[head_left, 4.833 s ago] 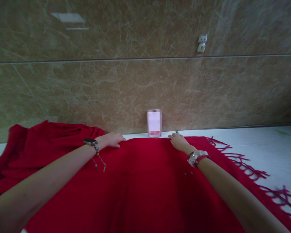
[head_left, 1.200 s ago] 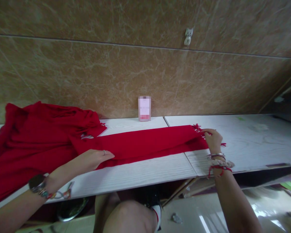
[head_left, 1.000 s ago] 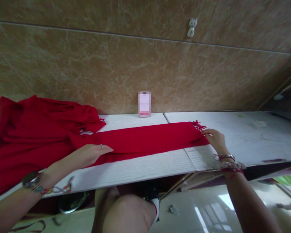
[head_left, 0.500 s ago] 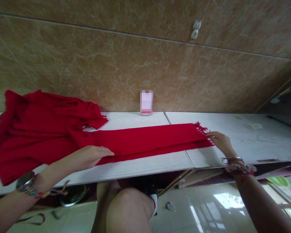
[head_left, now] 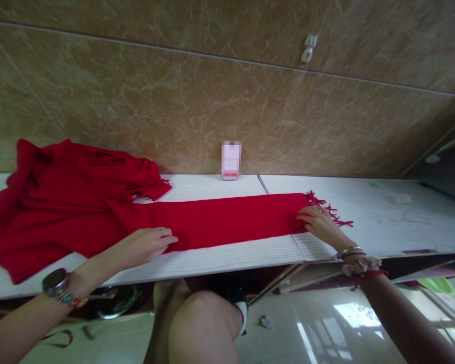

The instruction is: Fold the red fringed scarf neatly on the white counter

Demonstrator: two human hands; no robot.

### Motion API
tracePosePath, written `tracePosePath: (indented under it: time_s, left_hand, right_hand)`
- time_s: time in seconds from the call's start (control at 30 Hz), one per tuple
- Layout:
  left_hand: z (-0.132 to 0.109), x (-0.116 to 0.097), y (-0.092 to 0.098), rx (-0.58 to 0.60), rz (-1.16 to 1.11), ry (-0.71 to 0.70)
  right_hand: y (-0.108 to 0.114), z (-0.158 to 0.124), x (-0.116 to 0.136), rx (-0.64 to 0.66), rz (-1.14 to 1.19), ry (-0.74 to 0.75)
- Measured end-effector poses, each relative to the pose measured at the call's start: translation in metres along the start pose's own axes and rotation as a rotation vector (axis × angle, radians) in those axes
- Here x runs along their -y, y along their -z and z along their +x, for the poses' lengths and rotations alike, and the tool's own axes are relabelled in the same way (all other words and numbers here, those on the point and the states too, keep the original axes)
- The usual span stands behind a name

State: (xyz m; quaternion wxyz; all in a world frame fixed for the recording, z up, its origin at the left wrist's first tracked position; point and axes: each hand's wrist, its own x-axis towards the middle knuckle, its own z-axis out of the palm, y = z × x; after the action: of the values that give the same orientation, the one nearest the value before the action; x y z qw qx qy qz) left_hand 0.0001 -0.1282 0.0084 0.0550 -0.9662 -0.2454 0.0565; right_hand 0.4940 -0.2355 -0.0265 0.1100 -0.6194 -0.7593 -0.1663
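Both hands lie flat, fingers spread, on the red scarf (head_left: 227, 220): left hand (head_left: 144, 245) near, right hand (head_left: 320, 225) by the fringe. The card (head_left: 231, 160) at the far wall is blurred.

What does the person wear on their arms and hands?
Both forearms are bare, with no sleeves. The left hand has a ring; its wrist carries a dark-faced watch and a beaded bracelet. By the right hand, the wrist has a silver bangle, a pale fabric band and a red cord.

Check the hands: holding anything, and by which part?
Nothing gripped: left hand lies flat on the near edge of the red scarf, right hand flat on its fringed end.
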Motion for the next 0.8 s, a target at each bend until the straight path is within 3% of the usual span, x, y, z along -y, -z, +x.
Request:
tracePosePath:
  time_s: [0.17,0.33,0.43,0.6,0.8]
  left_hand:
    - [0.003,0.004,0.007,-0.085,0.025,-0.017]
    - [-0.003,0.012,0.024,-0.149,-0.013,0.007]
    - [-0.007,0.007,0.025,-0.077,-0.038,-0.029]
    - [-0.007,-0.006,0.012,0.074,-0.064,-0.039]
    - [-0.006,-0.001,0.008,0.087,-0.047,-0.009]
  right_hand:
    - [-0.003,0.011,0.024,-0.015,0.171,0.067]
    - [0.008,0.012,0.027,-0.072,0.336,-0.033]
    - [0.011,0.007,0.022,-0.024,0.433,-0.072]
    - [0.003,-0.001,0.020,0.119,0.499,0.030]
    - [-0.001,-0.004,0.022,0.110,0.466,0.041]
